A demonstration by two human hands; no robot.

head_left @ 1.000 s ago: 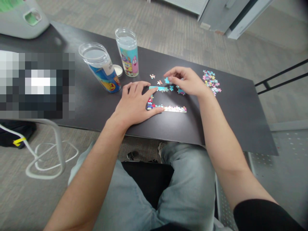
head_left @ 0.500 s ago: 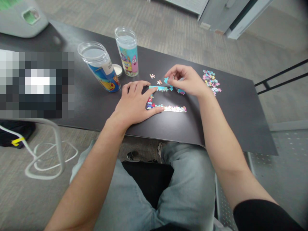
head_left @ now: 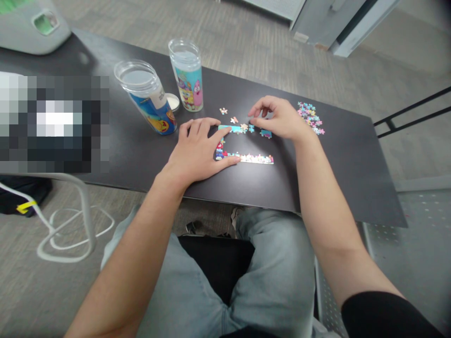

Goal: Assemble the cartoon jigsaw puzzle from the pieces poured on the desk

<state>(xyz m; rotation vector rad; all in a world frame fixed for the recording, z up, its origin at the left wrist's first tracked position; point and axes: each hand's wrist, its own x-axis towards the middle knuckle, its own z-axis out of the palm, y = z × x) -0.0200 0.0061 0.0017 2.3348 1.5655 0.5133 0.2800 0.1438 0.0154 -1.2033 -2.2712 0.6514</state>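
The left hand point(head_left: 193, 150) is lying spread on the table point(head_left: 338, 173), grasping nothing; its index finger is resting on the far strip point(head_left: 232, 128) of the puzzle and its thumb on the near strip point(head_left: 259, 160). A short side section point(head_left: 219, 146) is joining the two strips between that finger and thumb.

The right hand point(head_left: 276, 117) is hovering beyond the far strip's right end, thumb and index finger nearly meeting; whether a piece is sitting between them cannot be told. Just left of and below its fingertips, a pale piece point(head_left: 244, 127) is lying at the strip's end, with a blue piece point(head_left: 251, 127) beside it. A blue-and-purple section point(head_left: 266, 134) is lying under the palm side. The heap of pieces point(head_left: 310, 118) is lying to the right of this hand.

In this inspector's judgement, the step in hand is extending the far edge rightward. The next move appears to call for lining up tab and socket, then pressing down, with the left hand bracing the strips against sliding.
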